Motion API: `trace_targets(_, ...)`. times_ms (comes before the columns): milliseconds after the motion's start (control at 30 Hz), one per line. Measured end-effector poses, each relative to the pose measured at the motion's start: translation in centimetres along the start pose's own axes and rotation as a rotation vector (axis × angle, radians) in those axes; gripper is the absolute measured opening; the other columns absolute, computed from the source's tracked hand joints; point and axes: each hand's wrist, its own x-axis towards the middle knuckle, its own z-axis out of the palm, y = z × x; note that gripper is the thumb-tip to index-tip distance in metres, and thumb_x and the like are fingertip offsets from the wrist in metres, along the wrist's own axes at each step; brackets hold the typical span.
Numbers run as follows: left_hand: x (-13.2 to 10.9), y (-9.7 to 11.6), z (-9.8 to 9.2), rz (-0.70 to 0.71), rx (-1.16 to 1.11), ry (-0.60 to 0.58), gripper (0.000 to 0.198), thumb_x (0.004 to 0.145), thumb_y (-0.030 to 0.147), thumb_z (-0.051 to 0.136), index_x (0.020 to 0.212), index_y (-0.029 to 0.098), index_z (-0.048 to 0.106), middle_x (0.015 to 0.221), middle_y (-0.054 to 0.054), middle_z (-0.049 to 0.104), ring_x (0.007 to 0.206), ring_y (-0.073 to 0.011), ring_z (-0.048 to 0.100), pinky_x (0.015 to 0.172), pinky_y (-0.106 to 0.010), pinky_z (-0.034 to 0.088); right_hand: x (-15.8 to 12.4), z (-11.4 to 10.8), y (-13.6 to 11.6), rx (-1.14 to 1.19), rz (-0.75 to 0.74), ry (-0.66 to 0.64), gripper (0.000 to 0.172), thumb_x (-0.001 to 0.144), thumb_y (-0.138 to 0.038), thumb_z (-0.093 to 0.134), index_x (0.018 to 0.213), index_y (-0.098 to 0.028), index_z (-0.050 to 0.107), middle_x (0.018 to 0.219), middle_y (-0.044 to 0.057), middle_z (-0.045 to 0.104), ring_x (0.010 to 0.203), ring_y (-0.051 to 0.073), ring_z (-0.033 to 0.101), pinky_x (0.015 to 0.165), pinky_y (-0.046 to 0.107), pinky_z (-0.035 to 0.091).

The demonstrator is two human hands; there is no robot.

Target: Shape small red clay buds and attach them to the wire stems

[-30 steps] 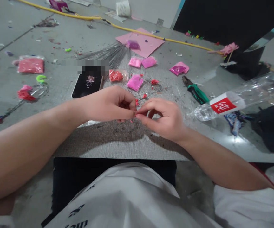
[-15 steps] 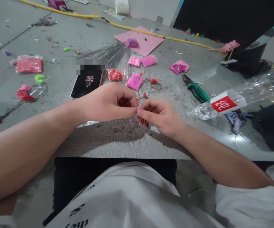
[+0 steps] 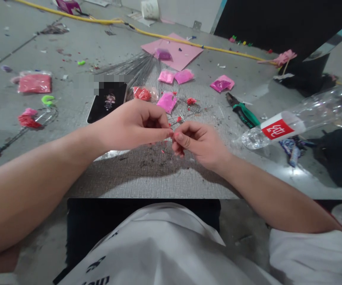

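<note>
Over the near part of the table my left hand (image 3: pixel 138 124) and my right hand (image 3: pixel 202 142) meet fingertip to fingertip. Both are closed in a pinch on what looks like a small bit of red clay (image 3: pixel 172 135), mostly covered by the fingers. Just beyond them lie a pink clay packet (image 3: pixel 167 103), an opened red clay packet (image 3: pixel 142 94) and a small red clay flower (image 3: pixel 191 101) on wire. A phone (image 3: pixel 107 103) rests behind my left wrist.
Green-handled pliers (image 3: pixel 245 113) and a clear plastic bottle (image 3: pixel 304 118) lie to the right. Thin wires (image 3: pixel 135 65) fan out near a pink sheet (image 3: pixel 183 51). A yellow cable (image 3: pixel 165 37) crosses the back. At left are a red clay packet (image 3: pixel 35 83) and a clay-covered wire piece (image 3: pixel 30 118).
The right thumb has lifted and bent slightly, and a small gap shows between the fingertips. The whole view has shifted a little; the table objects stay put.
</note>
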Motion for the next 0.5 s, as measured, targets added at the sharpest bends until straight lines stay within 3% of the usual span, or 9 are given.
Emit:
trace_targets(133,-0.1,0.1,-0.1,-0.011,-0.015,-0.011,0.013,0.086,0.024,0.072,0.077,0.016,0.067,0.061,0.0,0.062,0.053,-0.0086,0.052,0.046,-0.02,0.037,0.1,0.1,0.0,-0.034,-0.061,0.014,0.029,0.086,-0.044,0.083,0.084,-0.018,0.07,0.067,-0.003,0.073,0.056,0.008,0.065,0.054,0.02,0.055)
trace_targets(333,0.2,0.1,-0.1,-0.034,0.038,0.047,0.017,0.087,0.021,0.069,0.072,0.016,0.068,0.057,0.0,0.062,0.053,-0.0097,0.057,0.048,-0.02,0.04,-0.8,0.1,-0.1,-0.124,-0.246,0.123,0.018,0.099,-0.028,0.069,0.116,-0.024,0.073,0.085,-0.002,0.076,0.067,0.009,0.068,0.059,0.021,0.057)
trace_targets(500,0.4,-0.2,-0.1,-0.047,0.035,0.046,0.015,0.086,0.02,0.07,0.072,0.017,0.067,0.059,0.001,0.063,0.054,-0.01,0.059,0.051,-0.02,0.044,-1.2,0.2,-0.1,-0.181,-0.309,0.075,0.012,0.103,-0.027,0.063,0.104,-0.021,0.073,0.075,-0.003,0.07,0.064,0.008,0.065,0.055,0.019,0.052)
